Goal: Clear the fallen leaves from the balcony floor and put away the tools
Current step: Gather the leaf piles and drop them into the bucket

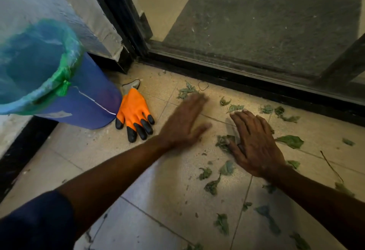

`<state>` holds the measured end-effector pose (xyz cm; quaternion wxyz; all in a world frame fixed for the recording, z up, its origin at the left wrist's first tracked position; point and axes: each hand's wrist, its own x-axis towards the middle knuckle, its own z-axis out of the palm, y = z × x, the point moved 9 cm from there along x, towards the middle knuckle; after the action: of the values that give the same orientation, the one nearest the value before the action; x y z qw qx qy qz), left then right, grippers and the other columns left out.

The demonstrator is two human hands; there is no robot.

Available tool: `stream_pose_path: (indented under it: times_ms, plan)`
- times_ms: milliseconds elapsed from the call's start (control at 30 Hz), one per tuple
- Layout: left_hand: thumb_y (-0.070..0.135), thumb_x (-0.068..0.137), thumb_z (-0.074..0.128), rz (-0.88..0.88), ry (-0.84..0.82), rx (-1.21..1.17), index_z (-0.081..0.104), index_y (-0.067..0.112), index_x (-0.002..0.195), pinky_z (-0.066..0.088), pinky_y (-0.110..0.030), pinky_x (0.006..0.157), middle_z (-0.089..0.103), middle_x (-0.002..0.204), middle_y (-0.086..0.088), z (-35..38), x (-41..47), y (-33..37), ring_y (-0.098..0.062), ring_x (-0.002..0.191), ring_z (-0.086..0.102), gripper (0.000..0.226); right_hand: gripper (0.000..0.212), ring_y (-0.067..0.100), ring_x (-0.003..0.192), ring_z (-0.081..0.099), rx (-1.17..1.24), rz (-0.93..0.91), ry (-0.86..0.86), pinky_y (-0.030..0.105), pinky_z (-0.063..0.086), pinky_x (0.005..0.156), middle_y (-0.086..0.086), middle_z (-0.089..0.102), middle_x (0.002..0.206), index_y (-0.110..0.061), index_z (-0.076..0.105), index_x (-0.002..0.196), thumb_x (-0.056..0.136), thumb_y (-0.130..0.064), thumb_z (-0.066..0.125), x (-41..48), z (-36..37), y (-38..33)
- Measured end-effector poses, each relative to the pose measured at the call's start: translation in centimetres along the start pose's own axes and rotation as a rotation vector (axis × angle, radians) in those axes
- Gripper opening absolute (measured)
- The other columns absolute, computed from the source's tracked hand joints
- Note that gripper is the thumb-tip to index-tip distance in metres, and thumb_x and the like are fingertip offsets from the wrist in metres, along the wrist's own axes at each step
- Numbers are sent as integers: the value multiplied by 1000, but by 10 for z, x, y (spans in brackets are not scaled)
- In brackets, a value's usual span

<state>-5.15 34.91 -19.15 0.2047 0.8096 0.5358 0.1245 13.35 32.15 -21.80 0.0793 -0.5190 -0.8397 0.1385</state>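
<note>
Several green fallen leaves (290, 141) lie scattered over the beige tiled balcony floor (122, 170), mostly to the right and toward the door sill. My left hand (185, 121) is blurred, fingers straight, stretched over the tiles toward a small clump of leaves (185, 90) near the sill. My right hand (254, 143) lies flat with spread fingers on the floor, its thumb side touching a crumpled leaf (223, 143). Neither hand holds anything. An orange work glove with black fingertips (134, 114) lies on the floor to the left of my left hand.
A blue bin lined with a green bag (59, 93) stands at the left beside the glove. A black sliding-door track (237, 74) runs along the far edge, with a grey doormat (266, 28) behind the glass. A thin twig (331, 167) lies at the right.
</note>
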Motion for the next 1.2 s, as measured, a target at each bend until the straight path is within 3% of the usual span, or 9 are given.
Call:
stream_pose_path:
  times_ms: [133,233,367,467,567,767,933,1067,1200]
  plan:
    - [72,102,33,-571,194,24,4,13,167,3,-45,131,-4,175,-9,-58,20,-113,-23,161,-5,92,74,26,156,19,34,-8,22,46,8,127,8,29,166,-17,27,161,101,-59,35,1,-2,1]
    - [80,97,29,-700,94,109,-2,10,166,2,-48,131,-8,174,-13,-56,36,-143,-31,161,-7,103,71,26,156,20,41,-10,40,48,13,126,8,31,166,-18,29,161,102,-58,36,0,-1,0]
    - [87,93,23,-497,-7,175,-8,13,166,-5,-48,130,-18,172,-14,-18,48,-91,-30,159,-16,109,66,27,155,25,62,-6,81,50,17,125,9,35,163,-18,35,158,102,-53,38,-1,-6,1]
    - [80,98,29,-174,-103,224,-12,22,166,-7,-45,129,-22,172,-6,21,44,-20,-23,158,-22,98,64,31,152,29,58,47,128,54,20,123,10,38,160,-18,39,155,101,-52,39,-3,-13,4]
    - [65,105,34,154,-174,193,4,22,168,1,-45,131,-8,175,-4,43,35,29,-18,161,-12,82,63,33,150,31,30,106,166,57,20,123,11,38,159,-18,41,153,100,-52,38,-5,-19,7]
    - [57,109,34,-146,61,48,14,22,167,12,-45,131,4,176,-1,23,51,5,-15,161,1,71,60,33,151,30,-31,259,244,59,19,123,12,36,159,-19,41,152,99,-50,41,-10,-26,19]
    - [59,107,25,261,-187,72,21,17,166,9,-44,132,11,175,-5,63,39,73,-15,162,0,72,67,39,153,24,-55,499,330,63,16,122,16,31,162,-17,33,155,98,-51,38,-17,-36,38]
    - [49,106,43,204,10,-77,35,19,161,23,-38,127,25,171,-3,38,50,76,-17,159,17,63,77,41,156,12,-49,665,258,63,9,124,16,17,169,-17,19,161,98,-59,31,-19,-27,52]
    - [58,104,37,147,-77,26,33,21,162,30,-43,124,32,168,-3,33,84,69,-18,154,28,68,66,32,156,19,15,436,207,52,11,128,16,28,165,-12,24,160,104,-48,28,-9,-19,38]
